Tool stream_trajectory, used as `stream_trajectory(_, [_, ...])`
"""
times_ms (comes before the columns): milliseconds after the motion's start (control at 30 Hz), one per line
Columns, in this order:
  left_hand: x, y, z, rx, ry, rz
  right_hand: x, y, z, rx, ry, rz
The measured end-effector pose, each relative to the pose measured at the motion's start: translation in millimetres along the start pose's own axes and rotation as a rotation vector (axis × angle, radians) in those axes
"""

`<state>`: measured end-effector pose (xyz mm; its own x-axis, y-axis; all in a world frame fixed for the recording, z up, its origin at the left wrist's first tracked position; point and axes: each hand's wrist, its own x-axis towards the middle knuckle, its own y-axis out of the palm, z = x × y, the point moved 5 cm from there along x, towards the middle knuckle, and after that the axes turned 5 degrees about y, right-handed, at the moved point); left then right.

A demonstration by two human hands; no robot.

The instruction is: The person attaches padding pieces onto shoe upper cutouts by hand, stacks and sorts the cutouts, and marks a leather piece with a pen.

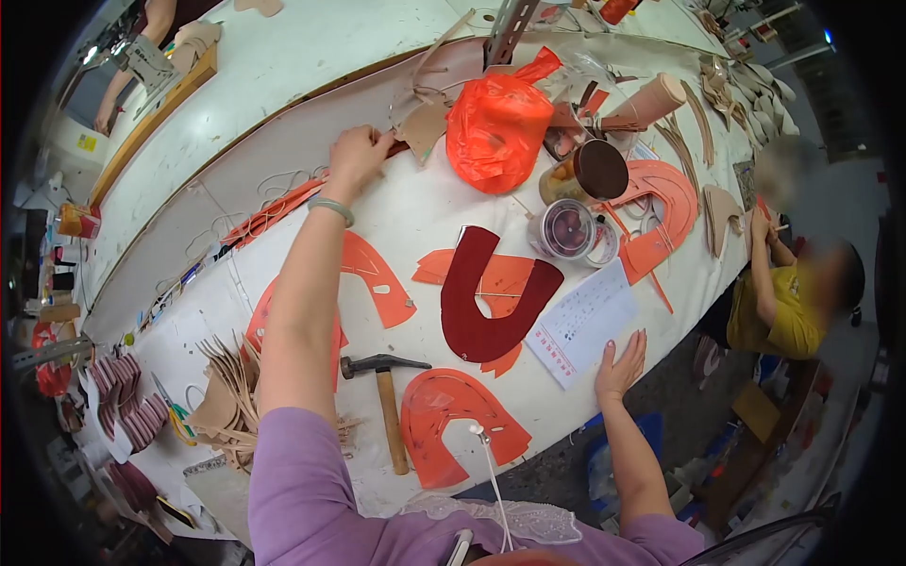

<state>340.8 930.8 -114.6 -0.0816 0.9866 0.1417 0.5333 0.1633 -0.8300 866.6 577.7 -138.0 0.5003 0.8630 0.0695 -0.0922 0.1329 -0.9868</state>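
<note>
My left hand, with a bracelet on the wrist, stretches to the far side of the table. Its fingers are closed beside a beige leather piece; what lies between them is hidden. My right hand rests at the near table edge, fingers apart and holding nothing, beside a written notepad. Between the hands lies a dark red U-shaped piece on top of orange pattern pieces. A hammer and another orange U-shaped pattern lie closer to my body.
A red plastic bag, a dark-lidded jar and a clear round tub stand at the back. Scissors and beige leather strips lie on the left. A person in a yellow top works at right.
</note>
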Motion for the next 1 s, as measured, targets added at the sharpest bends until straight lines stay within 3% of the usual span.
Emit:
stream_trajectory(67, [5,1,15,-0.305,-0.214,0.155,2,0,1,-0.001,-0.011,-0.003])
stream_trajectory(233, [-3,-12,24,-0.486,-0.346,0.325,2,3,-2,-0.006,-0.017,-0.008])
stream_trajectory(400, [-9,-9,23,-0.456,-0.269,0.511,3,2,-1,-0.010,-0.004,-0.002])
stream_trajectory(500, [-7,-6,26,-0.329,-0.287,0.472,3,8,-1,-0.007,-0.021,-0.011])
stream_trajectory(567, [0,-18,14,0.292,0.213,0.181,2,7,-7,-0.018,-0.024,-0.025])
stream_trajectory(633, [-4,-20,7,0.399,0.463,0.039,2,4,-3,-0.012,-0.015,-0.023])
stream_trajectory(667, [-6,-18,9,0.375,0.357,0.211,2,4,-3,-0.019,0.017,-0.040])
stream_trajectory(733, [-4,-14,13,0.385,0.190,0.322,2,5,-3,0.002,-0.007,-0.015])
stream_trajectory(800, [-3,-18,-1,0.438,0.172,0.334,2,1,-3,-0.007,0.021,-0.025])
stream_trajectory(833, [-3,-16,2,0.438,0.185,0.333,2,-1,-1,-0.010,0.020,-0.018])
stream_trajectory(900, [-3,-17,-4,0.641,0.471,0.100,2,-1,3,-0.010,0.014,0.005])
stream_trajectory(1000, [12,-35,-25,0.777,0.479,0.109,1,-2,1,-0.001,0.028,0.008])
